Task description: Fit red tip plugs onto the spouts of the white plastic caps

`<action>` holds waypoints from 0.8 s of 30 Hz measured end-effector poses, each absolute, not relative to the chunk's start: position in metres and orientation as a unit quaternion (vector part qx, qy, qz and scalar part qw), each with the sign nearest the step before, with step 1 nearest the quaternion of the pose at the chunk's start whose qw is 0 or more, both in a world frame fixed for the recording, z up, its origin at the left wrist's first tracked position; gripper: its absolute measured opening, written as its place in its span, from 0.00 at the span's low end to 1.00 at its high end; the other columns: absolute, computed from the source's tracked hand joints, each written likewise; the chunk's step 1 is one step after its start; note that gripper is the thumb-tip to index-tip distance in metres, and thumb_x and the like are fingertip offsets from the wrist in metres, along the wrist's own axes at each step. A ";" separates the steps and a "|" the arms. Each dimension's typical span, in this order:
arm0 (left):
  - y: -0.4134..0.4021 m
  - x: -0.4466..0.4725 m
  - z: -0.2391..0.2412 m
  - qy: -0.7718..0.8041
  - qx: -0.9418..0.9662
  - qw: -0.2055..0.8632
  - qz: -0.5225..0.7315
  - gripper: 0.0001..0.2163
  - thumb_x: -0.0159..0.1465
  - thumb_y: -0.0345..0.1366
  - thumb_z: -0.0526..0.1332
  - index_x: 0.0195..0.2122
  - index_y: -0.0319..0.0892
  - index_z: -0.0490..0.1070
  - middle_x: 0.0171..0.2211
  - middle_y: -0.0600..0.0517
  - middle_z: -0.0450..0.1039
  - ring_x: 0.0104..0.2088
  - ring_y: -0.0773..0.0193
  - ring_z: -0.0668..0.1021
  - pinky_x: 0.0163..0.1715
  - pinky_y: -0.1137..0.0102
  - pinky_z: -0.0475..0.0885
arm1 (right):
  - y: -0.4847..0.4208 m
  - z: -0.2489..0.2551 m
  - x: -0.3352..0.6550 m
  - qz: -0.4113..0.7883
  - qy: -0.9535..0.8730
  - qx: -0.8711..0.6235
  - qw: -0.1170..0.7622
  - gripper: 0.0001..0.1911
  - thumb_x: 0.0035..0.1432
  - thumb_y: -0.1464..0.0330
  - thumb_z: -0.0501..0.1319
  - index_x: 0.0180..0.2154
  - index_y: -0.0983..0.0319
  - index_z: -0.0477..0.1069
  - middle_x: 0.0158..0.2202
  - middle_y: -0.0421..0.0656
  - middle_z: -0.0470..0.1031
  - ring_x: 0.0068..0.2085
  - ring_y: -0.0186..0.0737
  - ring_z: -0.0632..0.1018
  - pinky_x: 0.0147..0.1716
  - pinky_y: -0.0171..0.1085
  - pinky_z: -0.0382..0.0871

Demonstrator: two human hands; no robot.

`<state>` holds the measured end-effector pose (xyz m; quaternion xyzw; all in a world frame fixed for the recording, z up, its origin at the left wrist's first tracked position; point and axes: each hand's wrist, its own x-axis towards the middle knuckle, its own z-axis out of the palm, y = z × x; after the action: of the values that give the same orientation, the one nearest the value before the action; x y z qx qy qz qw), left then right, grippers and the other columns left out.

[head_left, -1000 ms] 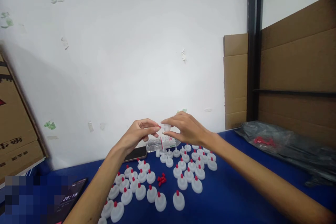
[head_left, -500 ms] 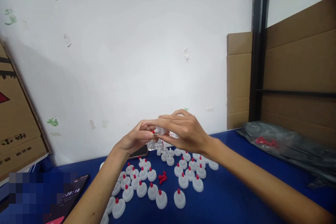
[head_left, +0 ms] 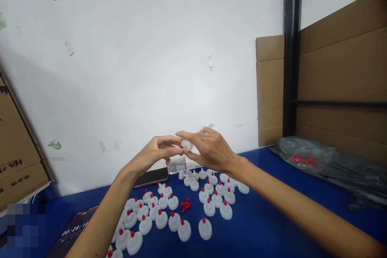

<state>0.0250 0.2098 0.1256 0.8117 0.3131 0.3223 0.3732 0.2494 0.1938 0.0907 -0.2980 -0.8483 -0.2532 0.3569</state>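
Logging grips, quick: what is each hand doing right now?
Left hand: pinched shut on the red plug.
Right hand: shut on the white cap.

place: small packing or assembly workshop | landmark: blue worktable (head_left: 266,225) | on it: many white caps (head_left: 184,229) with red tips | behind: bare white wall (head_left: 145,68) | right: cardboard sheets (head_left: 341,68), black bag (head_left: 332,165)
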 end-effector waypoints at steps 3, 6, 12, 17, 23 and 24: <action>0.209 0.030 0.126 0.353 0.819 0.306 0.333 0.16 0.64 0.49 0.66 0.45 0.41 0.80 0.43 0.45 0.79 0.40 0.56 0.79 0.27 0.72 0.71 | 0.204 0.085 0.252 -0.241 -0.843 -0.337 0.342 0.31 0.72 0.65 0.58 0.70 0.64 0.52 0.36 0.44 0.83 0.38 0.44 0.80 0.44 0.42 0.65; 0.209 0.037 0.122 0.370 0.834 0.249 0.326 0.16 0.66 0.49 0.63 0.41 0.41 0.80 0.38 0.47 0.80 0.36 0.58 0.78 0.26 0.71 0.71 | 0.209 0.079 0.252 -0.227 -0.849 -0.366 0.308 0.41 0.68 0.64 0.63 0.73 0.63 0.45 0.35 0.44 0.83 0.36 0.46 0.80 0.41 0.41 0.65; 0.218 0.035 0.109 0.400 0.863 0.187 0.245 0.12 0.65 0.43 0.62 0.34 0.41 0.80 0.33 0.49 0.81 0.34 0.59 0.79 0.36 0.67 0.72 | 0.204 0.075 0.248 -0.185 -0.868 -0.404 0.220 0.38 0.69 0.47 0.59 0.69 0.62 0.55 0.27 0.43 0.80 0.28 0.47 0.79 0.29 0.37 0.59; 0.231 0.026 0.091 0.438 0.871 0.204 0.086 0.07 0.64 0.38 0.66 0.33 0.41 0.81 0.27 0.54 0.78 0.30 0.61 0.79 0.29 0.70 0.71 | 0.204 0.073 0.250 -0.141 -0.878 -0.429 0.155 0.14 0.73 0.60 0.57 0.52 0.59 0.74 0.37 0.48 0.82 0.38 0.49 0.82 0.32 0.38 0.61; 0.239 0.033 0.068 0.492 0.852 0.170 -0.053 0.09 0.70 0.39 0.66 0.41 0.38 0.76 0.38 0.52 0.78 0.34 0.63 0.80 0.36 0.65 0.79 | 0.203 0.069 0.252 -0.045 -0.904 -0.422 0.051 0.11 0.64 0.65 0.65 0.48 0.57 0.79 0.40 0.46 0.83 0.41 0.48 0.82 0.33 0.38 0.65; 0.239 0.033 0.067 0.496 0.850 0.165 -0.065 0.09 0.71 0.40 0.66 0.43 0.38 0.76 0.39 0.51 0.78 0.35 0.63 0.81 0.37 0.65 0.79 | 0.202 0.069 0.251 -0.028 -0.908 -0.416 0.037 0.12 0.64 0.64 0.66 0.49 0.57 0.79 0.42 0.46 0.83 0.42 0.48 0.82 0.34 0.37 0.66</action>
<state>0.0334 0.2391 0.0667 0.8498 0.4965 -0.0649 0.1645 0.2513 0.2020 0.0687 -0.4159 -0.9082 -0.0277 0.0371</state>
